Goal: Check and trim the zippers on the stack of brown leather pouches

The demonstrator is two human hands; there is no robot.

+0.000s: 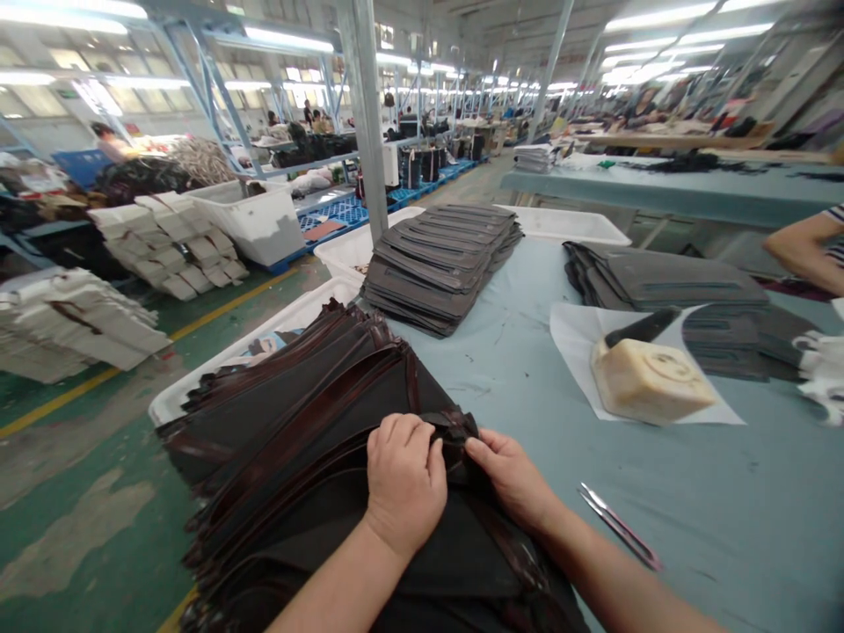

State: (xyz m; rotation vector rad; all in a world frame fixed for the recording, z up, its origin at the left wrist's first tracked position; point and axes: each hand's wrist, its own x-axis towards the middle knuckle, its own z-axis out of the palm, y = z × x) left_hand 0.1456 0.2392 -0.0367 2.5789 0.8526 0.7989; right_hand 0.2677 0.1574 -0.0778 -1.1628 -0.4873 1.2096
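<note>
A thick pile of black fabric panels (pixel 283 413) with shiny dark brown trim fills the near left of the table. On top of it, my left hand (pixel 407 475) is closed, its curled fingers gripping the edge of an upper panel. My right hand (pixel 507 470) pinches the same panel's trimmed corner between thumb and fingers, a short way to the right. What the fingertips press on is partly hidden. Thread snips (pixel 620 526) lie on the blue-green table cover (pixel 514 369), right of my right forearm, touched by neither hand.
Grey panels (pixel 441 264) are stacked beyond the black pile. A yellowish block (pixel 650 380) with a dark-handled tool rests on white paper, before more grey panels (pixel 673 277). A co-worker's arm (pixel 808 251) shows at right. White bins (pixel 251 352) and a metal post (pixel 366 114) border the left.
</note>
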